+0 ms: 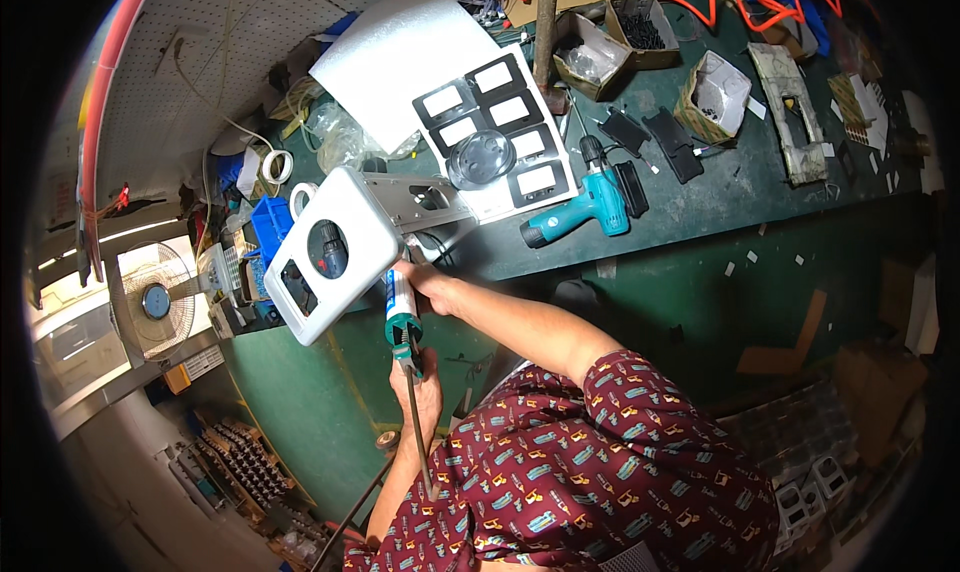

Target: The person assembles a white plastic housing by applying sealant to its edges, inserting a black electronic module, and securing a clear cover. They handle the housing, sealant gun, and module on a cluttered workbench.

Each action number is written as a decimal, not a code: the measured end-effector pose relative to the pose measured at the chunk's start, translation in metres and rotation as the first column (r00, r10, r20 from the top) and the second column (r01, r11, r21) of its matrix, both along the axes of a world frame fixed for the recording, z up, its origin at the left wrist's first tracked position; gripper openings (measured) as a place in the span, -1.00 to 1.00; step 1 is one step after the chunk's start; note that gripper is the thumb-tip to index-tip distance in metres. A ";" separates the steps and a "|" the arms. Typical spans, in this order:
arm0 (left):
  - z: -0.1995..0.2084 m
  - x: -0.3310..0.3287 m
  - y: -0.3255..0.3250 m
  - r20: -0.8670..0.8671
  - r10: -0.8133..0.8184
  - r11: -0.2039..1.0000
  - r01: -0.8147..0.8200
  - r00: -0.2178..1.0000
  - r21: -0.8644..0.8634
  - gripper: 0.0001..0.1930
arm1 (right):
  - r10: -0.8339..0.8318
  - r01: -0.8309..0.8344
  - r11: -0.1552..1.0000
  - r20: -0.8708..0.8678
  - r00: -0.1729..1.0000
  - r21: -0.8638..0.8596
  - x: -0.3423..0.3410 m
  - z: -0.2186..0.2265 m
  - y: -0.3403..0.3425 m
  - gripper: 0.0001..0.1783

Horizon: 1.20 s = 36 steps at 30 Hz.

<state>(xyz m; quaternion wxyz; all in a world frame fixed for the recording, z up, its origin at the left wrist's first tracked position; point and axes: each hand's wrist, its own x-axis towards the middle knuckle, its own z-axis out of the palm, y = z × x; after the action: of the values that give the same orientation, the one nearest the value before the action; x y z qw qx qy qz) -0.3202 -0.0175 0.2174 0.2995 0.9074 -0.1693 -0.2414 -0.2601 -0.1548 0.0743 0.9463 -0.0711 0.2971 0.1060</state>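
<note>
A white housing panel (366, 234) with rounded corners, a round hole and a squarish opening stands tilted at the bench's front left. Just in front of it is a caulking gun (403, 330) with a white and blue cartridge, its rod pointing back toward my shirt. My left hand (424, 400) is closed round the gun's handle end. At the cartridge's front, beside the panel's edge, my right hand (430, 288) grips the barrel; its fingertips and the nozzle are hidden. Behind the panel, a long metal piece (415, 194) extends to the right.
A teal cordless drill (590, 204) lies near the bench's front edge. Left of it, clear round discs (481, 159) rest on a sheet of black frames (535, 147). Open boxes of small parts (712, 94) and a hammer (546, 42) sit farther back. A fan (155, 300) stands far left.
</note>
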 end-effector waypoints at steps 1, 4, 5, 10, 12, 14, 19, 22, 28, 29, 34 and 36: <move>0.000 0.000 -0.001 -0.013 0.005 1.000 -0.005 1.000 0.007 -0.85 | -0.033 0.032 0.999 -0.022 0.999 -0.015 0.000 0.004 0.000 -0.50; 0.002 0.000 -0.006 -0.024 0.009 1.000 -0.009 1.000 0.014 -0.84 | -0.090 0.089 0.996 -0.034 0.995 -0.030 0.002 0.003 0.003 -0.51; 0.004 -0.001 -0.008 -0.010 0.003 1.000 -0.003 1.000 0.007 -0.84 | -0.104 0.104 0.994 -0.028 0.994 -0.030 0.003 -0.001 0.004 -0.51; -0.003 0.004 0.001 0.028 0.001 1.000 -0.001 1.000 -0.023 -0.86 | -0.078 0.079 0.994 -0.013 0.997 0.075 -0.001 0.004 0.008 -0.49; 0.004 0.004 -0.003 -0.028 0.054 0.997 -0.056 0.998 -0.052 -0.88 | -0.073 0.074 0.994 -0.020 0.997 0.080 -0.002 0.009 0.007 -0.46; 0.017 0.007 -0.015 -0.051 0.055 0.998 -0.057 0.997 -0.039 -0.85 | -0.069 0.069 0.991 -0.001 0.998 0.112 0.004 0.007 0.007 -0.43; 0.025 0.016 -0.013 -0.083 0.084 0.987 -0.094 0.993 -0.128 -0.74 | -0.032 0.030 0.995 0.022 0.999 0.098 0.016 -0.009 0.020 -0.44; 0.029 0.017 -0.006 -0.116 0.092 0.972 -0.114 0.989 -0.205 -0.72 | -0.071 0.069 0.994 0.023 0.997 0.089 0.017 -0.007 0.024 -0.48; 0.058 0.020 0.039 -0.275 0.151 0.936 -0.227 0.949 -0.269 -0.63 | -0.129 0.137 0.985 -0.081 0.988 0.105 -0.008 0.038 0.044 -0.54; 0.064 0.025 0.048 -0.279 0.136 0.947 -0.208 0.950 -0.245 -0.63 | -0.140 0.146 0.985 -0.078 0.987 0.088 -0.009 0.042 0.051 -0.54; 0.078 0.055 0.100 -0.342 0.155 0.951 -0.233 0.927 -0.202 -0.66 | -0.138 0.140 0.990 -0.075 0.987 0.021 0.000 0.057 0.083 -0.50; 0.076 0.073 0.126 -0.347 0.143 0.953 -0.224 0.927 -0.206 -0.73 | -0.109 0.111 0.993 -0.059 0.992 0.029 0.009 0.064 0.095 -0.51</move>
<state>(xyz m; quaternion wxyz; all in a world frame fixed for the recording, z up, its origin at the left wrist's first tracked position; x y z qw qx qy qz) -0.2475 0.1086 0.2936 0.4532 0.8230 -0.0591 -0.3374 -0.2509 -0.0603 0.1386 0.9428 -0.0365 0.3257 0.0605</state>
